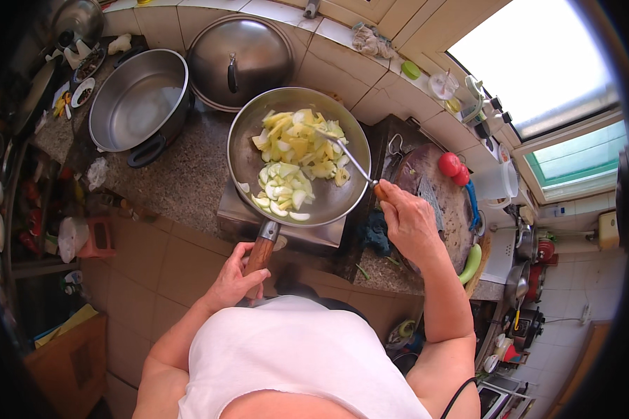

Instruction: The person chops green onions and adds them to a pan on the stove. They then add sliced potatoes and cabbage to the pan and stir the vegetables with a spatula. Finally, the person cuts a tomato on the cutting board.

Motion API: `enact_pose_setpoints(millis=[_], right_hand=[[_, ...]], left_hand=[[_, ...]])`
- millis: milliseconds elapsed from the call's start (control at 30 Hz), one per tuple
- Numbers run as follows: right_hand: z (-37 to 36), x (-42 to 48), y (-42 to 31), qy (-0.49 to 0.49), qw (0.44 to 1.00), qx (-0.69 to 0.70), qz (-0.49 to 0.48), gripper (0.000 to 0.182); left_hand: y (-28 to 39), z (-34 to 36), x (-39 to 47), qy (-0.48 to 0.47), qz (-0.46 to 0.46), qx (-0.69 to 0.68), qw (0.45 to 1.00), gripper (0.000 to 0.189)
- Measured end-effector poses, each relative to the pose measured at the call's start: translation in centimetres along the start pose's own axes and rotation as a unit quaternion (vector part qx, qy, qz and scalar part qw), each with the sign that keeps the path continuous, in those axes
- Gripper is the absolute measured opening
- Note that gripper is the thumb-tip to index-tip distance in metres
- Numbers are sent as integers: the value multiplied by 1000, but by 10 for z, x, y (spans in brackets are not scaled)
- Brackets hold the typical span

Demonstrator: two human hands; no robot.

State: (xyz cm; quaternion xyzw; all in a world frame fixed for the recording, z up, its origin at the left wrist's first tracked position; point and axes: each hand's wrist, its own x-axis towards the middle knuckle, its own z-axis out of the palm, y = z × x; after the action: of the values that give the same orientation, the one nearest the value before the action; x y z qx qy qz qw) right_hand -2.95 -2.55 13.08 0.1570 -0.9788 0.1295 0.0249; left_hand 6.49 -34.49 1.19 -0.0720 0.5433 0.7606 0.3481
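A wide metal frying pan (pixel 340 201) stands on the stove, its wooden handle (pixel 261 255) pointing toward me. My left hand (pixel 239 277) is wrapped around that handle. Pale green-and-white slices (pixel 283 188) lie in the near part of the pan, with a larger heap of yellow and pale slices (pixel 293 133) behind them. My right hand (pixel 408 217) grips the wooden end of a metal-shafted cooking utensil (pixel 354 157). The utensil's head rests among the yellow slices, partly hidden by them.
Left of the pan stands a large steel pot (pixel 141 99); a domed lid (pixel 241 60) leans against the tiled wall. At right, a round chopping board (pixel 453 230) carries a cleaver (pixel 430 199), red tomatoes (pixel 453 166) and a long green vegetable (pixel 470 263). A dark cloth (pixel 373 232) lies beside the stove.
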Motion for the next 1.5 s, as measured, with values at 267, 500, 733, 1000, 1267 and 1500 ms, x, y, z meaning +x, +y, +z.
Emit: enact_pose_setpoints(millis=[267,500,733,1000,1267,1500], right_hand=[[22,-2,-16,-86,986,112,85,18],[-32,-46,-46,-166,952,252,48,30],[15,-29,-1,-35,986,162,20,32],[54,-5,18,-71,996,43,-34,24],[46,-43,16,-84,996,14,-30,41],[64,-52,-1,-73,983,163,-39,49]], left_hand=[[2,-2,3,-19,-1,2,1000,52],[1,2,2,-3,-1,-9,1000,52],[2,18,-4,75,9,4,997,54],[-12,31,-11,194,68,85,975,53],[-13,36,-11,230,89,142,959,49],[-12,37,-8,229,134,229,937,50]])
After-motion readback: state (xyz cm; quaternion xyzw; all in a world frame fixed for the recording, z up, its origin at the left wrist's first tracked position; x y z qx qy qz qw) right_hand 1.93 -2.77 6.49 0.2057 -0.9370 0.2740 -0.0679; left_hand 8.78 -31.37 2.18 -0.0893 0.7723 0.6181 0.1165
